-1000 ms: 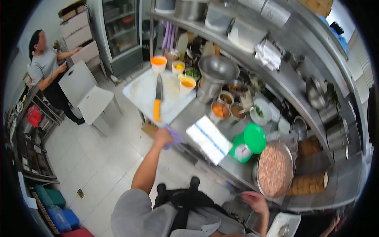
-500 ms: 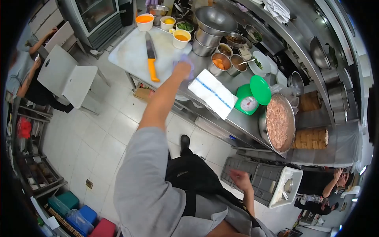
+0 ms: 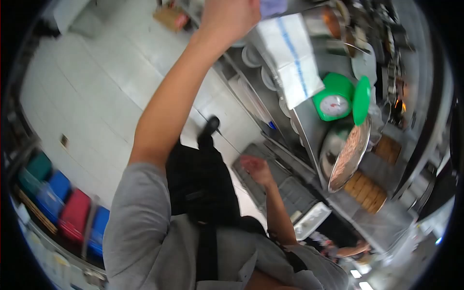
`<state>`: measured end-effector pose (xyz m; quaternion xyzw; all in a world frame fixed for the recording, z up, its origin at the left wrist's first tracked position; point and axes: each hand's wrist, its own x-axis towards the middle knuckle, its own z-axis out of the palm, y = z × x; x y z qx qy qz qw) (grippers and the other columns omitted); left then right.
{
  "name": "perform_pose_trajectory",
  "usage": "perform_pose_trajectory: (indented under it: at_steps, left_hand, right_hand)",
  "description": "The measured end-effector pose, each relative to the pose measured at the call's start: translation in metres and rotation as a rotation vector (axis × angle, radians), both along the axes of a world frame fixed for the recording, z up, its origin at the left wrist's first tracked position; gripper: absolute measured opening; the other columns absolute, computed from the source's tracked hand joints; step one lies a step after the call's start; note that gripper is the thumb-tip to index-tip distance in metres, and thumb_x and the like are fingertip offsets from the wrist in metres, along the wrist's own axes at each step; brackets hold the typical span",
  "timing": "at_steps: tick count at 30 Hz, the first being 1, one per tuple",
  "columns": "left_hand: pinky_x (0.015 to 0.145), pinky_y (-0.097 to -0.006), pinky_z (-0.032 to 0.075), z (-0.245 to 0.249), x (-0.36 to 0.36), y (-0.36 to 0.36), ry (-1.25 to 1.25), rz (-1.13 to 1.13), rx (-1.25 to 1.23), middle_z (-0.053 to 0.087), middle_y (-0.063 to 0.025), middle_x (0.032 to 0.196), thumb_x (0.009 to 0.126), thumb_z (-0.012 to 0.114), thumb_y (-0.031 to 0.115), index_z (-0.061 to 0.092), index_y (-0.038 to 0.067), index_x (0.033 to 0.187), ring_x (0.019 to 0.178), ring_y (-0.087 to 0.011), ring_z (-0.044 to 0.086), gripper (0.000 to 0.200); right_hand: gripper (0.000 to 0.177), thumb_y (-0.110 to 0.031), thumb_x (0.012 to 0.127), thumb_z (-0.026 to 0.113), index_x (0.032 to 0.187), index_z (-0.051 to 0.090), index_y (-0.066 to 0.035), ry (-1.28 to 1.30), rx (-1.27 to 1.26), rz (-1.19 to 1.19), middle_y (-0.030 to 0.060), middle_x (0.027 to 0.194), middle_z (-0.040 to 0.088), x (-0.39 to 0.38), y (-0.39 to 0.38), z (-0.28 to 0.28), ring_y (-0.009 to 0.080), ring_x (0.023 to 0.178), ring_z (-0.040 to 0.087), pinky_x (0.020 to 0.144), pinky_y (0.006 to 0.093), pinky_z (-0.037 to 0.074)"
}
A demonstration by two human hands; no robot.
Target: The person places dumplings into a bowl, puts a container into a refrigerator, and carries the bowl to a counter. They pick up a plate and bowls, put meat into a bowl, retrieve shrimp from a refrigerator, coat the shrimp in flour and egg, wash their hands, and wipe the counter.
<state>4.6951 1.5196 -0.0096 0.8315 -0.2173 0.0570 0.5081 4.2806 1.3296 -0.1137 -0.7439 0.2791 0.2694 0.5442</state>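
My left hand (image 3: 234, 17) is at the top edge of the view, closed on a purple cloth (image 3: 273, 7); part of the hand and cloth is cut off. Just beside it, a folded white towel with a blue stripe (image 3: 287, 58) lies on the steel counter's edge. My right hand (image 3: 257, 169) hangs low by my body over grey crates, blurred, with loosely bent fingers and nothing visible in it.
Along the counter stand a green dial scale (image 3: 334, 102), a large steel bowl of minced meat (image 3: 352, 150) and a bamboo steamer (image 3: 365, 191). Plates sit on a shelf below. Coloured bins (image 3: 75, 215) line the lower left. Another person's arm (image 3: 353, 250) shows at lower right.
The view has swung, so the cutting board, knife and tubs have left the frame. My left hand now appears at the top edge, still with the purple cloth. My right hand remains low.
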Motion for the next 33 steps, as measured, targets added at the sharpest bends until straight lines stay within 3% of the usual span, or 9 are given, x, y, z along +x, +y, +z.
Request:
perform_pose_trajectory:
  at_steps: [1,3,7,15,18,20,24,26,33]
  left_hand:
    - [0.099,-0.0391,0.035,-0.034,-0.022,0.005,0.079,0.059,-0.158,0.045,-0.0237,0.127,0.084,0.06,0.017,0.051,0.004,0.12,0.118,-0.0353,0.044,0.039]
    - [0.067,-0.0303,0.049,-0.145,-0.078,-0.013,0.194,0.489,-0.367,0.063,-0.0093,0.077,0.075,0.06,0.004,0.062,0.004,0.087,0.073,-0.0187,0.06,0.011]
    - [0.063,-0.0285,0.048,-0.297,-0.192,-0.132,0.745,0.154,-0.554,0.061,-0.0082,0.075,0.076,0.066,0.007,0.061,0.005,0.086,0.068,-0.0161,0.058,0.011]
    - [0.071,-0.0423,0.051,-0.361,-0.18,-0.292,0.792,0.325,-0.338,0.063,-0.0228,0.086,0.079,0.063,0.015,0.054,-0.006,0.089,0.084,-0.0385,0.062,0.025]
    - [0.076,-0.0417,0.052,-0.369,-0.16,-0.295,0.946,0.231,-0.21,0.063,-0.0244,0.089,0.077,0.064,0.019,0.056,-0.004,0.091,0.087,-0.0405,0.062,0.028]
    - [0.076,-0.043,0.052,-0.364,-0.154,-0.286,0.951,0.181,-0.149,0.063,-0.0245,0.091,0.075,0.063,0.015,0.056,-0.003,0.094,0.089,-0.0391,0.063,0.027]
    - [0.079,-0.0433,0.052,-0.37,-0.157,-0.306,0.995,0.224,-0.144,0.064,-0.0239,0.091,0.072,0.06,0.013,0.059,-0.001,0.093,0.09,-0.0381,0.063,0.025]
    - [0.08,-0.0428,0.051,-0.376,-0.16,-0.316,0.948,0.265,-0.307,0.064,-0.0243,0.091,0.071,0.06,0.013,0.06,-0.001,0.093,0.09,-0.0388,0.062,0.026]
    - [0.078,-0.0357,0.049,-0.399,-0.202,-0.235,0.766,0.14,-0.673,0.063,-0.0162,0.09,0.067,0.063,0.013,0.06,-0.001,0.096,0.086,-0.0277,0.061,0.033]
  right_hand:
    - [0.017,-0.013,0.087,0.06,0.097,0.065,0.0,-0.072,-0.04,-0.025,0.0056,0.089,0.066,-0.002,-0.028,-0.024,0.0113,0.077,0.06,0.07,0.0253,0.049]
    - [0.017,-0.004,0.082,0.058,0.098,0.062,0.0,-0.176,-0.224,-0.129,0.005,0.081,0.062,0.008,-0.078,-0.058,0.011,0.07,0.057,0.063,0.0244,0.046]
    - [0.035,-0.003,0.081,0.058,0.114,0.047,-0.002,-0.317,-0.611,-0.57,0.0052,0.072,0.057,0.07,-0.154,-0.073,0.0127,0.062,0.052,0.061,0.0236,0.044]
    - [0.052,-0.012,0.081,0.062,0.125,0.037,-0.002,-0.443,-1.061,-0.835,0.0133,0.101,0.054,0.118,-0.213,-0.094,0.0203,0.087,0.054,0.072,0.0329,0.047]
    - [0.053,-0.015,0.08,0.062,0.127,0.041,-0.003,-0.4,-1.245,-0.616,0.0153,0.122,0.047,0.092,-0.254,-0.103,0.0248,0.101,0.051,0.081,0.0359,0.045]
    - [0.046,-0.02,0.084,0.061,0.127,0.048,-0.008,-0.42,-1.227,-0.092,0.0185,0.116,0.052,0.072,-0.28,-0.108,0.0276,0.101,0.052,0.087,0.0413,0.043]
    - [0.047,-0.02,0.084,0.06,0.127,0.047,-0.006,-0.446,-1.529,-0.235,0.0183,0.117,0.052,0.071,-0.312,-0.119,0.0268,0.102,0.052,0.082,0.0396,0.045]
    - [0.046,-0.022,0.084,0.059,0.125,0.048,-0.003,-0.656,-1.221,-0.302,0.0126,0.105,0.059,0.117,-0.306,-0.123,0.0223,0.086,0.057,0.076,0.0334,0.047]
    - [0.052,-0.03,0.087,0.062,0.129,0.047,-0.003,-0.154,-0.9,-0.308,0.0101,0.083,0.059,0.232,-0.361,-0.141,0.0134,0.05,0.051,0.046,0.0248,0.039]
